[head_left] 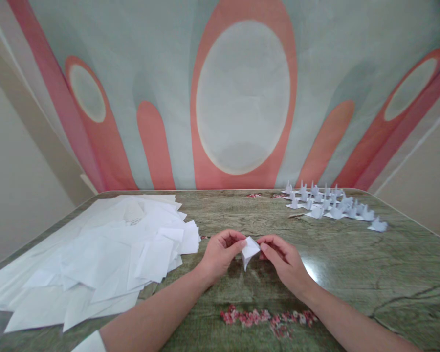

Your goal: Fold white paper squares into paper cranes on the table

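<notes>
A small folded piece of white paper (251, 248) is held up between my two hands, just over the middle of the table. My left hand (222, 253) pinches its left edge between thumb and fingers. On the other side, my right hand (283, 259) grips the right corner with thumb and forefinger. One narrow point of the paper hangs downward. The creases on its far side are hidden from me.
A wide spread of loose white paper sheets (106, 249) covers the left of the wood-patterned table (220, 210). At the back right stand several folded white paper cranes (335, 210). A red and pale green patterned wall (172, 98) rises behind the table.
</notes>
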Demonstrator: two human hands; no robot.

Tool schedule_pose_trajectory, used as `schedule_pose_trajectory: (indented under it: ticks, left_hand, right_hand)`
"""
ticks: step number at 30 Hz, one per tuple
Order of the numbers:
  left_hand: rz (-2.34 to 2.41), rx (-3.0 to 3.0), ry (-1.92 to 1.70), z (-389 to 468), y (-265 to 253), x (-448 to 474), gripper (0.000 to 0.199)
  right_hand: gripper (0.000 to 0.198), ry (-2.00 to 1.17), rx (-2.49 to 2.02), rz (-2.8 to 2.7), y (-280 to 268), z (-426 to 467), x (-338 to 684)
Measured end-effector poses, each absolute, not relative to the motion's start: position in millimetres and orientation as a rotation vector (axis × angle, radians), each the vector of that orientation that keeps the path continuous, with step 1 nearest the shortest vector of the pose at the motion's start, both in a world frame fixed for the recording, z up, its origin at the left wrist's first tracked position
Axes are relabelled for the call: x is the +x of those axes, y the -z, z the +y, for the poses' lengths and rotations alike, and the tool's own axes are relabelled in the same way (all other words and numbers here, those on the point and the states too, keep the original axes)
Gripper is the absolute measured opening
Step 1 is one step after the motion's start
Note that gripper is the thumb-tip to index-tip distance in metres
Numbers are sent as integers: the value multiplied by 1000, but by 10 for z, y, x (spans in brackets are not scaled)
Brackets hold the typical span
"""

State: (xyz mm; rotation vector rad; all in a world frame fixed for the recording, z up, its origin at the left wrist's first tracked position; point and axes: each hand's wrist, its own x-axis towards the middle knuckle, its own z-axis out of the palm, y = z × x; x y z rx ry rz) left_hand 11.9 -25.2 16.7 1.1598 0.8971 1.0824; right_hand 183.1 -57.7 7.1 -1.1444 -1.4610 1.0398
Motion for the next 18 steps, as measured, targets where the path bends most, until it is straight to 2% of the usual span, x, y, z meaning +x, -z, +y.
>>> schedule_pose_trajectory:
  ticks: [18]
  left_hand:
    - [953,1415,-1055,-277,-88,100,20]
  right_hand:
    - [24,-778,-1246,-1727,-91,-572,1801]
